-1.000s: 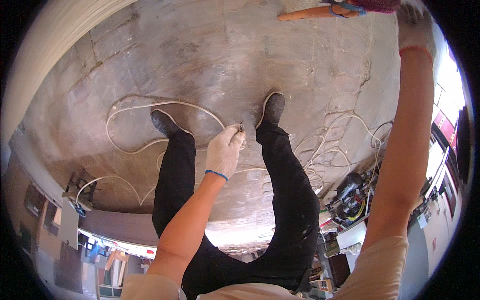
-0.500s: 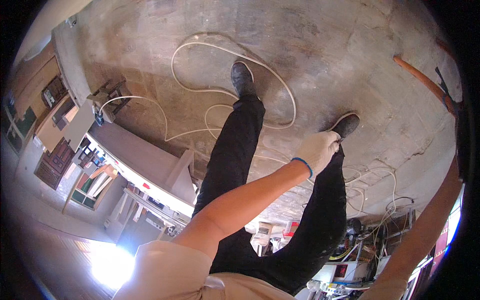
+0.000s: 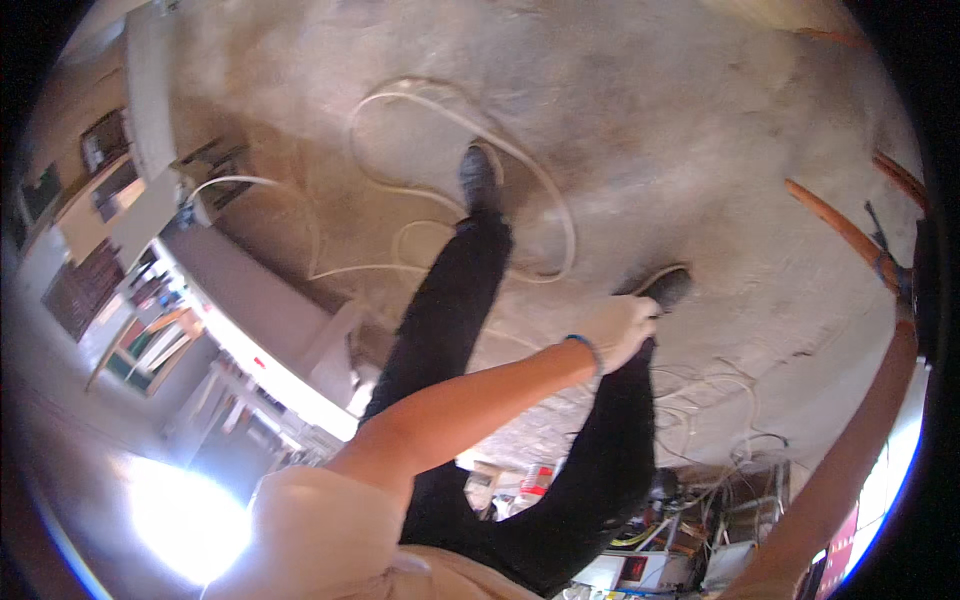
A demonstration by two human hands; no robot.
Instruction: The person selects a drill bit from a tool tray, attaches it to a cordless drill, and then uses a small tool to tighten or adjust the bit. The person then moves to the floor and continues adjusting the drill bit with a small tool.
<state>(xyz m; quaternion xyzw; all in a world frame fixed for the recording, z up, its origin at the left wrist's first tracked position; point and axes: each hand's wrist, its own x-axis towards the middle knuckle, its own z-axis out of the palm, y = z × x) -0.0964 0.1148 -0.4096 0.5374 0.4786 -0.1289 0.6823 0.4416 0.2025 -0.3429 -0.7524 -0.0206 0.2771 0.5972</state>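
Observation:
My left hand (image 3: 617, 328), in a whitish work glove with a blue band at the wrist, is in front of my lower right leg, just short of the shoe (image 3: 668, 288). Its fingers are curled together; whatever they may hold is too small or blurred to name. Along the right edge my right forearm (image 3: 850, 450) reaches up beside a dark upright shape (image 3: 926, 290), and the hand itself does not show. Near that arm's far end a brown rod-like piece (image 3: 835, 220) slants in, with a dark tie around it.
A pale hose or cable (image 3: 570, 215) lies looped on the concrete floor (image 3: 650, 120) around my left shoe (image 3: 480, 180). To the left stands a long grey bench-like unit (image 3: 250, 275). Thin cables (image 3: 745, 400) and cluttered equipment (image 3: 690, 530) lie at the lower right.
The whole view has shifted and blurred slightly. A second brown rod shows more fully at the right edge. My left hand stays curled in front of the right leg.

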